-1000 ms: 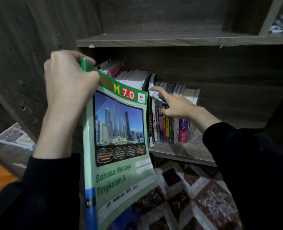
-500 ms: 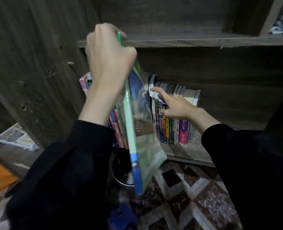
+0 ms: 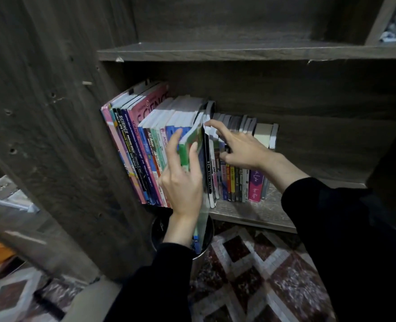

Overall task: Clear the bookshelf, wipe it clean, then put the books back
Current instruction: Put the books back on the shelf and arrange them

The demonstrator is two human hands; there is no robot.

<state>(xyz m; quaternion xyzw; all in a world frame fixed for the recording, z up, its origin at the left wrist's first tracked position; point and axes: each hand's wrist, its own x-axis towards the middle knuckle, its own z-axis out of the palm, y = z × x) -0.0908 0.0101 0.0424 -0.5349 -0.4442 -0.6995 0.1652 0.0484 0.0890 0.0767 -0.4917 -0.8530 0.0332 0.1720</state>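
Observation:
A dark wooden bookshelf [image 3: 257, 213] holds a row of upright books. Tall workbooks [image 3: 134, 145] lean at the left and small paperbacks [image 3: 241, 182] stand at the right. My left hand [image 3: 183, 182] holds a green workbook [image 3: 193, 145] by its spine, thumb on one side and fingers on the other; the book stands in the gap between the two groups, its lower end still hanging over the shelf's front edge. My right hand [image 3: 238, 147] presses its fingers on the tops of the paperbacks, holding them to the right.
A round dark bin [image 3: 206, 231] sits on the floor just below the shelf edge. The upper shelf board [image 3: 250, 52] is bare. A patterned rug [image 3: 262, 275] covers the floor. Loose papers [image 3: 4, 196] lie on a surface at the left.
My left hand has swung the green workbook from cover-facing-me to edge-on, then lowered it into the gap in the row. My right hand has stayed on the paperbacks.

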